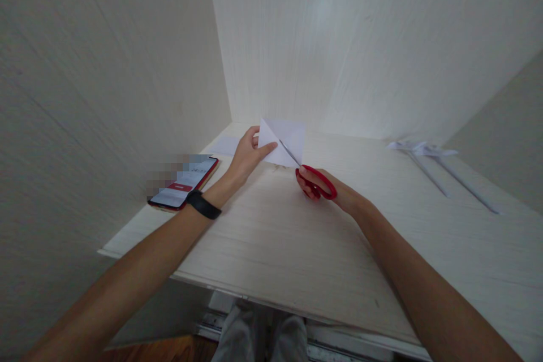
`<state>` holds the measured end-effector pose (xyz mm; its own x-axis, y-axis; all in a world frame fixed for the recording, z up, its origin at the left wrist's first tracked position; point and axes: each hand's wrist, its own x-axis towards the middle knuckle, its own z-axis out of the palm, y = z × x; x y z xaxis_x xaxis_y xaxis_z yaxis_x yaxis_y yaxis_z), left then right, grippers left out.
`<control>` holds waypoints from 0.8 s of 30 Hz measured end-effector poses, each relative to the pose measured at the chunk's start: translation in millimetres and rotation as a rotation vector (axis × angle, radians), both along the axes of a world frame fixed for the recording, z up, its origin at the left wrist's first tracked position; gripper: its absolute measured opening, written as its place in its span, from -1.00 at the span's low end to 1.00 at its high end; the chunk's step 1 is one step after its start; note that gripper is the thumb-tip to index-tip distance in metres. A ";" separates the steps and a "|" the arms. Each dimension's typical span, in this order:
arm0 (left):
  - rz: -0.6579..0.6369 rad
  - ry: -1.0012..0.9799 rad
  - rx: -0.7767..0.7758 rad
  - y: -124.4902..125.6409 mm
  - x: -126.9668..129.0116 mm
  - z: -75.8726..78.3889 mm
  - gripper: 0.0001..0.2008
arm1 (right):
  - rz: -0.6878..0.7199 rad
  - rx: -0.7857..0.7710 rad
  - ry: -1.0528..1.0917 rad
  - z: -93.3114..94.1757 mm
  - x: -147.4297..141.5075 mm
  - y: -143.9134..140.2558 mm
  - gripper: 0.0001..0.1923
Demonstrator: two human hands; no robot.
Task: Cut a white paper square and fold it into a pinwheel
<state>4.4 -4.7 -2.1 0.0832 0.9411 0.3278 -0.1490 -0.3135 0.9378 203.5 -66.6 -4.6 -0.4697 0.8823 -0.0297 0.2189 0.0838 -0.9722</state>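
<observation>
A white sheet of paper (292, 133) with a diagonal line across it is held up over the table. My left hand (251, 150) pinches its left side, thumb in front and fingers partly hidden behind. Red-handled scissors (323, 181) are in my right hand (309, 182), whose fingers are wrapped through the handles. Their metal blades point up and to the left and lie along the paper's diagonal, close to my left thumb. Whether the blades are parted I cannot tell.
On the left of the white tabletop (263, 237) lies a phone (186, 184), beside my left wrist. Another pale paper (224, 146) rests behind my left hand. Two white paper sticks with folded tops (424, 150) lie at the right. White panels enclose the back and sides.
</observation>
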 end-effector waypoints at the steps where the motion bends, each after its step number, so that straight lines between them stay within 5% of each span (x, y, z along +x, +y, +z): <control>1: 0.001 -0.002 0.001 0.2 0.1 -0.2 -0.51 | 0.001 0.001 0.002 -0.1 -0.1 0.0 -0.45; 24: -0.022 0.021 0.028 -3.0 0.4 1.8 -0.63 | 0.026 -0.019 -0.003 -6.0 3.9 4.8 -0.44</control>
